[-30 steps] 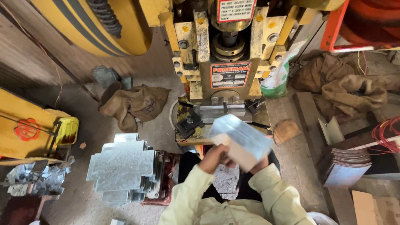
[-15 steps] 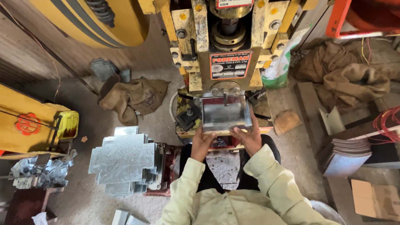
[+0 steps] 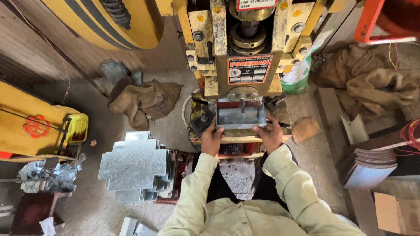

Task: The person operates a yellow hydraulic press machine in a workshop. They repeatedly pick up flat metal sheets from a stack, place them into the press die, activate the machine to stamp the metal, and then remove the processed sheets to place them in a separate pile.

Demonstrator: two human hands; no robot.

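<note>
Since both hands grip it by its near corners, left hand (image 3: 212, 139) and right hand (image 3: 270, 136) fingers closed on the edge, the shiny rectangular sheet-metal tray (image 3: 240, 116) sits squarely under the yellow press (image 3: 245, 52), fingers clear of the die.

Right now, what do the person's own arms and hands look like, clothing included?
Both arms wear long, loose, pale yellow-green sleeves with buttoned cuffs at the wrists. The left hand and right hand are bare: no gloves, rings or watch visible.
</note>
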